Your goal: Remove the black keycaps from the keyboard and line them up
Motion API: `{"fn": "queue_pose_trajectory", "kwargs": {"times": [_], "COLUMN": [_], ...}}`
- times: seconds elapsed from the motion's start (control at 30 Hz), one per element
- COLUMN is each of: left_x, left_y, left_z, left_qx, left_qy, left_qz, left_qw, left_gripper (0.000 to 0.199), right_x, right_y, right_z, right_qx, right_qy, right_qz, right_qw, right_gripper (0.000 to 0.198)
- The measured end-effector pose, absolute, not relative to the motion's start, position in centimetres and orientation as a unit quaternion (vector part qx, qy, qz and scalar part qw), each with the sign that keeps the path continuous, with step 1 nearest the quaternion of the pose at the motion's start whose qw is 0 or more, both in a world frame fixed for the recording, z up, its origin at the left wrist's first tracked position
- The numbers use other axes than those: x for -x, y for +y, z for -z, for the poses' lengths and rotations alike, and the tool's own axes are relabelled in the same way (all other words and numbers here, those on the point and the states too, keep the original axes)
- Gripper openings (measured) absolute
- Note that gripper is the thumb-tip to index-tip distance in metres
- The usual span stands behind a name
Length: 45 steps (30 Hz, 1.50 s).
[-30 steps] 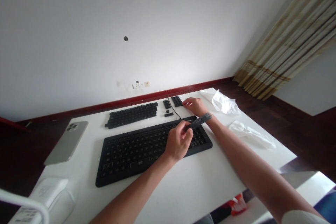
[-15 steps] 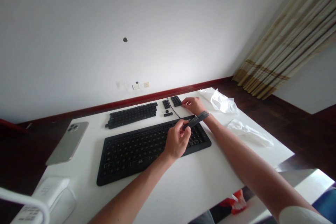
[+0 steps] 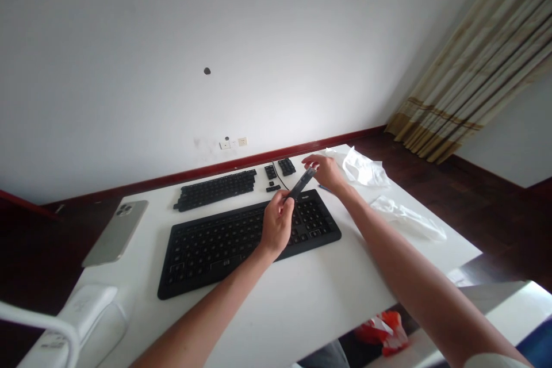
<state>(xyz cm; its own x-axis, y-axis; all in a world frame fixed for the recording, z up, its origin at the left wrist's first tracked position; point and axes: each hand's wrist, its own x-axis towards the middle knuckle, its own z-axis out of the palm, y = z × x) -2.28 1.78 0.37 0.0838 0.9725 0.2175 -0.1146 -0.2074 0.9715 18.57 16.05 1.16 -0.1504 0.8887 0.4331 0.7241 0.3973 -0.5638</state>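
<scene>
My left hand [image 3: 276,227] is closed around the near end of a slim dark grey bar-shaped tool [image 3: 301,183], which slants up and away over the keyboard. My right hand [image 3: 324,171] is beside the tool's far end, its fingers bent but apart; I cannot tell whether they touch it. Below both hands lies a black keyboard [image 3: 202,247] with its keycaps off over much of its surface. Loose black keycaps [image 3: 218,190] are laid out in rows behind it, with smaller groups of keycaps [image 3: 286,167] farther right. A thin dark blue item [image 3: 325,188] shows partly under my right hand.
On the white table [image 3: 310,287] a phone [image 3: 116,233] lies at the left, near a white power strip [image 3: 88,305] with a cable. Crumpled white plastic [image 3: 366,168] and another clear-white bag [image 3: 407,218] lie at the right. A red bag [image 3: 383,330] is below the front edge.
My left hand has shifted slightly left, and the tool has swung to point more upward. My right hand has drawn away from the far right keycaps toward the tool's end.
</scene>
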Motion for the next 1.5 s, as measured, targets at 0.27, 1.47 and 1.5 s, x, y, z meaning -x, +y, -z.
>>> {"fn": "queue_pose_trajectory", "kwargs": {"times": [0.27, 1.47, 1.5], "left_x": [2.0, 2.4, 2.4], "left_y": [2.0, 3.2, 3.2], "left_z": [-0.1, -0.8, -0.8], "left_qx": [-0.507, -0.330, -0.331], "left_qy": [0.412, 0.381, 0.380], "left_qz": [-0.572, -0.656, -0.656], "left_qw": [0.496, 0.561, 0.562], "left_gripper": [0.030, 0.020, 0.020], "right_x": [-18.3, -16.0, -16.1], "right_y": [18.6, 24.8, 24.8], "right_z": [1.7, 1.8, 1.8], "right_qx": [0.530, 0.539, 0.540], "right_qy": [-0.758, -0.784, -0.783], "right_qz": [-0.147, -0.123, -0.122], "right_qw": [0.351, 0.281, 0.283], "right_gripper": [0.059, 0.038, 0.038]}}
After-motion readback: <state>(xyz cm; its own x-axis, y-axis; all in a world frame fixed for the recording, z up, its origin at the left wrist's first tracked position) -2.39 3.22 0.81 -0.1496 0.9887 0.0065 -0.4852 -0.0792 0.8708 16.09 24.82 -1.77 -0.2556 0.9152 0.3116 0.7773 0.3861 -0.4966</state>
